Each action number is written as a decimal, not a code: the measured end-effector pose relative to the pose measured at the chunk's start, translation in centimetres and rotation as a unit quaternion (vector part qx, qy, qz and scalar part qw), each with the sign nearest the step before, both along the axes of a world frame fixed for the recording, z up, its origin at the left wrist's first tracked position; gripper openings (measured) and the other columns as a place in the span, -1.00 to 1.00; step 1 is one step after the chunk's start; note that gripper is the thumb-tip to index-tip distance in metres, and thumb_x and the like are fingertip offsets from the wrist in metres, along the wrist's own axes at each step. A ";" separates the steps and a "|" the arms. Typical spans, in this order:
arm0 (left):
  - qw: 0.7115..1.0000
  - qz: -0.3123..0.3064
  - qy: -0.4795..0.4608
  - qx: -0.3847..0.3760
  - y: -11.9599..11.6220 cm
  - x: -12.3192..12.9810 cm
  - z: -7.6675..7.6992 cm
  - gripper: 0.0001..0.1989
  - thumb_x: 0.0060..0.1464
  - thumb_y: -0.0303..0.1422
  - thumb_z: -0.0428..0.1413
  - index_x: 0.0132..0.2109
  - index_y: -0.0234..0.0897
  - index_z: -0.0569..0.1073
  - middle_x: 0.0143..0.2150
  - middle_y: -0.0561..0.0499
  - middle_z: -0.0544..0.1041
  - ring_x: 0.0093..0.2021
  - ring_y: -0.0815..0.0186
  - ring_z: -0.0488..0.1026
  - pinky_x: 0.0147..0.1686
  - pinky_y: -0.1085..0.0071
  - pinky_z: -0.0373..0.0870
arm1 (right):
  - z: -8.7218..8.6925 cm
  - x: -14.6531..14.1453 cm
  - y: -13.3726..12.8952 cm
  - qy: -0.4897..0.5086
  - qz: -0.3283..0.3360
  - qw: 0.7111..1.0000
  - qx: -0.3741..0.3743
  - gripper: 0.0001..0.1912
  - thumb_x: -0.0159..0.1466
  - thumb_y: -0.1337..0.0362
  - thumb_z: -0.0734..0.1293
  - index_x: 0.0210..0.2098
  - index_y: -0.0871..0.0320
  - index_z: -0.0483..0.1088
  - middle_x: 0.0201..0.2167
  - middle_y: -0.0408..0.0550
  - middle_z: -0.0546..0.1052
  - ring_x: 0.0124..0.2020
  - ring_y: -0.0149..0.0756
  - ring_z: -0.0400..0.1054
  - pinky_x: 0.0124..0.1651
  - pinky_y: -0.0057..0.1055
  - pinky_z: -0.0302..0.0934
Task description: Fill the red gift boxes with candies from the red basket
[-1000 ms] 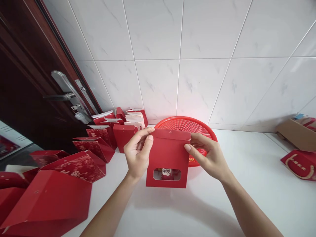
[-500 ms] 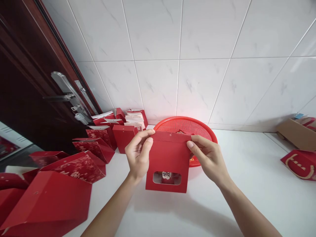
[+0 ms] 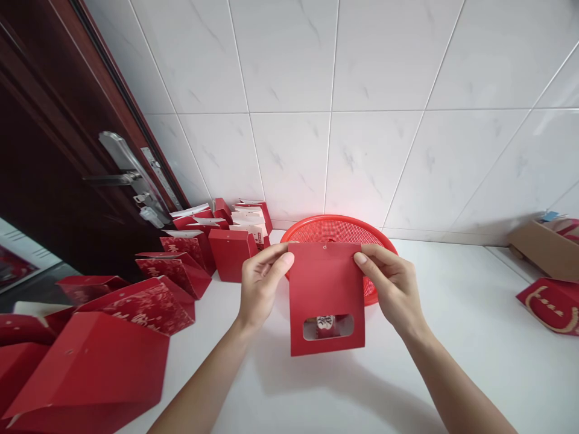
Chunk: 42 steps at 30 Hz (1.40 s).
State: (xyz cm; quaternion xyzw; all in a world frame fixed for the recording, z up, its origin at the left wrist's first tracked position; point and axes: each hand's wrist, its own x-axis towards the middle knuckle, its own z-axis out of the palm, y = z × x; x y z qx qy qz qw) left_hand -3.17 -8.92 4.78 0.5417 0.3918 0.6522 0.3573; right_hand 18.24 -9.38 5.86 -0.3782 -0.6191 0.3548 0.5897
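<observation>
Left hand and right hand gripping red paper bag, mesh basket behind

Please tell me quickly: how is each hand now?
Left hand: closed, holding the red windowed paper packet by its edge.
Right hand: closed, holding its opposite edge.

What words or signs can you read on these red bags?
No words are clear enough to quote.
Red paper bag: a sign in its window, too small to read.
Printed red bag: pale marks, too blurred to read.
Red box: gold marks, too blurred to read.
</observation>
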 end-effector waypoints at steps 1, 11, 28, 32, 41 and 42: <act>1.000 -0.010 0.004 -0.002 -0.1 0.0 0.0 -0.77 0.12 -0.19 0.27 -0.20 -0.25 0.71 -0.40 -0.03 0.58 -0.34 0.21 0.51 -0.32 0.32 0.48 | 0.0 0.0 0.0 -0.001 -0.009 1.000 0.006 -0.74 0.38 0.07 0.38 -0.34 0.08 0.55 -0.45 -0.11 0.53 -0.43 -0.29 0.41 -0.42 -0.42 0.35; 0.997 -0.081 0.009 -0.008 -0.5 0.4 0.6 -0.79 0.15 -0.25 0.25 -0.15 -0.25 0.70 -0.36 -0.03 0.59 -0.35 0.24 0.48 -0.31 0.34 0.47 | -0.6 0.0 0.1 -0.008 -0.078 0.996 0.038 -0.76 0.38 0.09 0.38 -0.31 0.07 0.58 -0.44 -0.11 0.58 -0.43 -0.26 0.43 -0.39 -0.37 0.34; 0.996 0.005 0.084 0.025 -0.7 0.7 0.7 -0.80 0.16 -0.23 0.24 -0.26 -0.23 0.70 -0.46 0.04 0.53 -0.44 0.31 0.39 -0.42 0.41 0.40 | -0.6 -0.4 -0.1 -0.026 -0.049 0.998 0.033 -0.74 0.44 0.08 0.31 -0.25 0.07 0.53 -0.36 -0.07 0.60 -0.36 -0.23 0.45 -0.35 -0.35 0.33; 0.996 0.011 0.082 0.023 -0.6 0.5 0.4 -0.81 0.16 -0.24 0.24 -0.25 -0.22 0.71 -0.48 0.04 0.50 -0.43 0.29 0.41 -0.41 0.40 0.41 | -0.4 -0.3 -0.2 -0.032 -0.039 0.998 0.034 -0.75 0.42 0.05 0.36 -0.25 0.08 0.53 -0.36 -0.06 0.61 -0.36 -0.23 0.46 -0.35 -0.35 0.35; 0.993 -0.002 0.116 0.031 -0.5 -0.4 0.7 -0.66 0.15 -0.12 0.27 -0.48 -0.24 0.57 -0.54 0.04 0.41 -0.49 0.31 0.32 -0.49 0.39 0.33 | 0.6 1.4 0.3 -0.006 0.057 0.998 -0.035 -0.60 0.33 -0.06 0.42 -0.46 0.09 0.45 -0.52 -0.12 0.46 -0.48 -0.30 0.35 -0.46 -0.38 0.30; 0.992 0.002 0.124 0.037 -0.5 -0.4 0.7 -0.63 0.15 -0.11 0.27 -0.51 -0.24 0.54 -0.54 0.04 0.40 -0.51 0.33 0.30 -0.52 0.40 0.31 | 0.6 1.6 0.3 -0.009 0.060 0.998 -0.033 -0.59 0.33 -0.05 0.43 -0.48 0.09 0.43 -0.54 -0.13 0.45 -0.50 -0.31 0.34 -0.47 -0.38 0.30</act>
